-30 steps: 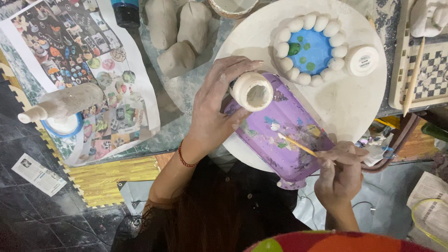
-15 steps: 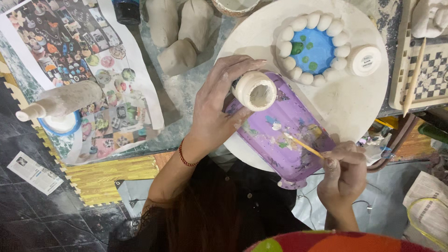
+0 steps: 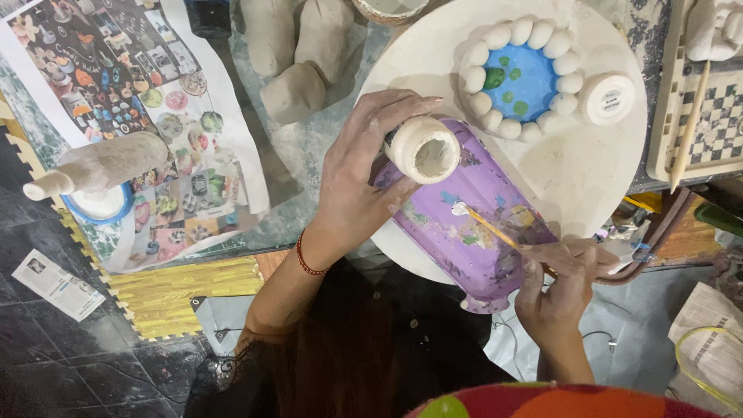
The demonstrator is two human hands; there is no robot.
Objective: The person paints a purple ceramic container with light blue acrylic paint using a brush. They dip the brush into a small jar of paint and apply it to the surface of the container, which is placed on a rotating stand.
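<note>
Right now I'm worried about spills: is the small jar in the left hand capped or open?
Open: the jar in the left hand shows its bare mouth.

A single head-worn view is provided, directed steeply downward at close range onto the counter [image 3: 309,155] edge and floor.

To your left a large printed sheet [image 3: 131,116] of small colourful pictures covers the surface; a small leaflet [image 3: 56,283] (white, rectangular) lies on the floor.
</note>
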